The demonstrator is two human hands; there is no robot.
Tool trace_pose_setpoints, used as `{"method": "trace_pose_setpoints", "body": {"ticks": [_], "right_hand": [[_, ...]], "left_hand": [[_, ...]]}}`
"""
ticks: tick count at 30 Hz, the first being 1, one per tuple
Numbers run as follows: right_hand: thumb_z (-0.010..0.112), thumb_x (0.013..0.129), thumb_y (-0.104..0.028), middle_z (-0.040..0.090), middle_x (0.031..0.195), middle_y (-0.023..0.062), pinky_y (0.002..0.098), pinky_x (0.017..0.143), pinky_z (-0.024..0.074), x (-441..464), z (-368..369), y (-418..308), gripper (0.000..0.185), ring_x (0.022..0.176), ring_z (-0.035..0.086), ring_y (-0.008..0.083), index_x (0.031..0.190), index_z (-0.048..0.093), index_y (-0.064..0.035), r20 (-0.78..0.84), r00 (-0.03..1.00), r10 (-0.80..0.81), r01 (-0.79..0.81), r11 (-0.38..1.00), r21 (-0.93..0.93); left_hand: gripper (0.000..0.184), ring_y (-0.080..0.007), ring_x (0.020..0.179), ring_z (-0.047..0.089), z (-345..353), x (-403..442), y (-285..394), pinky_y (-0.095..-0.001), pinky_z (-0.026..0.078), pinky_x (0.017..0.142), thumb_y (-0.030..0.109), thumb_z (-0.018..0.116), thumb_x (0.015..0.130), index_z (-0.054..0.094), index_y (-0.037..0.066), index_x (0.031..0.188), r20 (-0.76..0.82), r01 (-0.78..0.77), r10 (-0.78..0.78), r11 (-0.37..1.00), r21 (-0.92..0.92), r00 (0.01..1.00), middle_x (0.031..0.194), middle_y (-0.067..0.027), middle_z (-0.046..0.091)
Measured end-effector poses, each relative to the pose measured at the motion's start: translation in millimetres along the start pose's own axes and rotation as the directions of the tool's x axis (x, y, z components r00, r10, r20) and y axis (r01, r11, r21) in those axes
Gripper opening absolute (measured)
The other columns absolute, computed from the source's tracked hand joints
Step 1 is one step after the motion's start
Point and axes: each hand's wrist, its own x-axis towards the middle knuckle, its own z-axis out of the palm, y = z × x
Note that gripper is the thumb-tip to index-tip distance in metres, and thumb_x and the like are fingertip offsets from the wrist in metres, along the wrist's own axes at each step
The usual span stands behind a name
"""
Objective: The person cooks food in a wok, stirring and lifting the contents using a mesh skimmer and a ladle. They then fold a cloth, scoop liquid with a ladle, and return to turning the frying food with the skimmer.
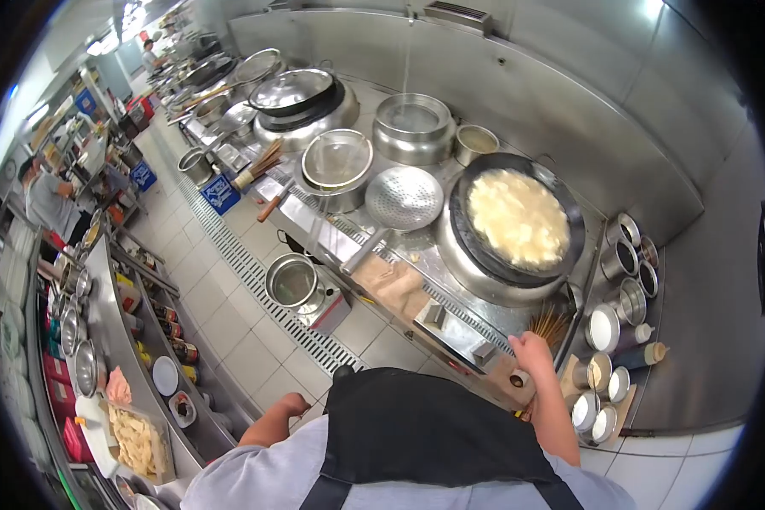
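Note:
My right hand [531, 350] is at the front edge of the stove, its fingers curled closed. What they grip, if anything, is hidden. Just beyond it are the splayed bristles of a bamboo wok brush [550, 321]. My left hand [294, 404] hangs low by my side over the floor, loosely closed with nothing visible in it. Ahead of the right hand, a black wok [573, 223] sits on a round burner, filled with pale yellow pieces in bubbling liquid [518, 217]. A perforated skimmer [405, 199] lies left of the wok, its handle toward me.
A mesh strainer [337, 159] rests on a pot. A tan cloth [393, 285] lies on the stove's front edge. Seasoning containers [603, 328] and bottles stand at right. A pot [291, 280] stands low near the floor drain [255, 287]. Behind left is a shelf counter; a person [51, 200] works farther off.

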Motion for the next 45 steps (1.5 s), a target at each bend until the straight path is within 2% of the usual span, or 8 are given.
{"method": "trace_pose_setpoints", "body": {"ticks": [4, 14, 20, 31, 32, 33, 39, 45], "right_hand": [[0.048, 0.092, -0.030, 0.057, 0.060, 0.0176, 0.0400, 0.057, 0.0469, 26.4, 42.2, -50.0, 0.036, 0.056, 0.060, 0.0302, 0.077, 0.053, 0.0023, -0.269, 0.893, -0.360, 0.387, 0.921, 0.052], [0.052, 0.092, -0.034, 0.053, 0.111, 0.0207, 0.0361, 0.077, 0.0517, 78.9, 103.9, -354.7, 0.048, 0.092, 0.060, 0.0274, 0.121, 0.041, 0.0026, 0.444, 0.770, -0.457, -0.277, 0.389, 0.879], [0.052, 0.092, -0.025, 0.054, 0.080, 0.0097, 0.0271, 0.051, 0.0440, 117.4, 92.0, -434.6, 0.027, 0.060, 0.052, 0.0162, 0.100, 0.046, 0.0006, 0.479, 0.748, -0.459, -0.546, -0.015, 0.838], [0.045, 0.090, -0.009, 0.052, 0.065, 0.0034, 0.0242, 0.035, 0.0334, 53.6, -58.8, -314.5, 0.010, 0.042, 0.044, 0.0106, 0.096, 0.050, -0.0034, -0.159, 0.979, -0.126, 0.182, 0.198, 0.963], [0.043, 0.090, -0.009, 0.053, 0.067, 0.0038, 0.0243, 0.035, 0.0343, 46.1, -68.2, -283.6, 0.013, 0.043, 0.045, 0.0103, 0.099, 0.051, -0.0036, -0.197, 0.977, -0.079, 0.211, 0.244, 0.947], [0.043, 0.089, -0.009, 0.054, 0.068, 0.0035, 0.0243, 0.034, 0.0340, 40.4, -74.9, -252.3, 0.015, 0.042, 0.045, 0.0091, 0.101, 0.052, -0.0048, -0.215, 0.976, -0.038, 0.218, 0.221, 0.950], [0.044, 0.084, -0.009, 0.061, 0.070, 0.0156, 0.0381, 0.056, 0.0464, -11.3, -112.3, -112.6, 0.017, 0.058, 0.060, 0.0272, 0.086, 0.057, 0.0025, -0.497, 0.842, 0.210, 0.067, 0.874, 0.482], [0.045, 0.081, -0.008, 0.060, 0.082, 0.0284, 0.0480, 0.074, 0.0451, 10.2, -100.1, -22.0, 0.018, 0.084, 0.057, 0.0442, 0.086, 0.057, 0.0041, -0.671, 0.712, 0.208, -0.074, 0.972, 0.224]], "left_hand": [[0.035, -0.0271, 0.071, 0.068, -17.8, -15.3, -18.6, -0.0382, 0.051, 0.071, 0.030, 0.058, 0.082, 0.066, -0.004, 0.079, -0.072, 0.076, -0.081, 0.995, -0.070, 0.994, 0.079, -0.0174, 0.067], [0.030, -0.0299, 0.090, 0.065, -63.0, -62.4, -54.0, -0.0355, 0.050, 0.079, 0.027, 0.053, 0.083, 0.068, 0.003, 0.094, -0.113, 0.202, -0.285, 0.860, -0.469, 0.952, 0.095, -0.0181, 0.066], [0.035, -0.0342, 0.096, 0.061, 53.3, -2.6, -175.6, -0.0389, 0.049, 0.083, 0.035, 0.053, 0.078, 0.068, 0.010, 0.098, -0.058, 0.109, -0.118, 0.984, -0.141, 0.991, 0.097, -0.0171, 0.065], [0.038, -0.0322, 0.092, 0.063, 48.1, 35.9, -215.3, -0.0391, 0.051, 0.081, 0.025, 0.061, 0.073, 0.063, 0.014, 0.109, -0.100, -0.155, 0.184, 0.957, 0.246, 0.978, 0.094, -0.0153, 0.066], [0.038, -0.0322, 0.091, 0.063, 43.4, 23.6, -211.9, -0.0387, 0.051, 0.080, 0.025, 0.061, 0.074, 0.063, 0.013, 0.109, -0.302, -0.370, 0.641, 0.697, 0.614, 0.706, 0.094, -0.0155, 0.066], [0.036, -0.0313, 0.086, 0.063, 17.9, 60.3, -214.0, -0.0382, 0.051, 0.078, 0.026, 0.061, 0.075, 0.063, 0.010, 0.107, -0.098, -0.127, 0.143, 0.980, 0.152, 0.985, 0.091, -0.0154, 0.066], [0.028, -0.0229, 0.064, 0.066, -146.0, -19.0, -37.6, -0.0359, 0.053, 0.059, 0.022, 0.062, 0.080, 0.062, -0.004, 0.091, -0.157, 0.090, -0.200, 0.846, -0.525, 0.967, 0.075, -0.0140, 0.067], [0.025, -0.0228, 0.068, 0.065, -172.0, -20.1, 34.9, -0.0342, 0.054, 0.057, 0.015, 0.062, 0.081, 0.061, -0.007, 0.092, -0.138, 0.061, -0.129, 0.909, -0.413, 0.982, 0.077, -0.0154, 0.066]]}}
